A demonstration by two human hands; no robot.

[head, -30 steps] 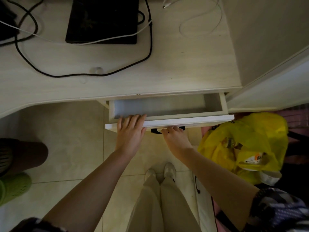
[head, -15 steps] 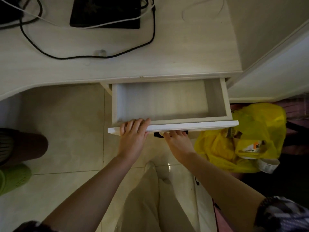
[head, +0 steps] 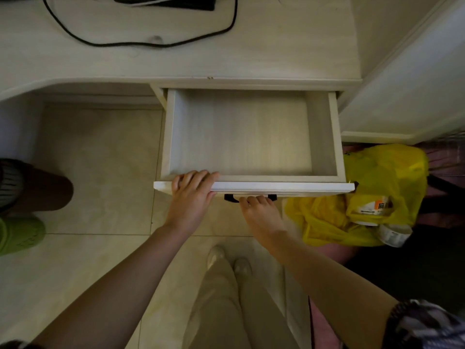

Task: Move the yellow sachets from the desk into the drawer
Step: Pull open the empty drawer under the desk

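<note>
The pale wooden drawer point(head: 324, 137) under the desk point(head: 176, 59) stands pulled far out, and nothing lies inside it. My left hand point(head: 192, 195) grips the left part of the drawer's white front edge, fingers curled over the top. My right hand point(head: 259, 210) holds the dark drawer handle point(head: 231, 197) below the front panel. No yellow sachets show on the visible strip of desk.
A black cable point(head: 141, 41) loops over the desk, with a dark device point(head: 166, 2) at the top edge. A yellow plastic bag point(head: 372, 195) with packets sits on the floor right of the drawer. Another person's leg and green shoe point(head: 17, 235) stand at left. My own legs are below.
Both hands have pulled the drawer toward me, from slightly open to far open. The view has tilted down, so less of the desk shows.
</note>
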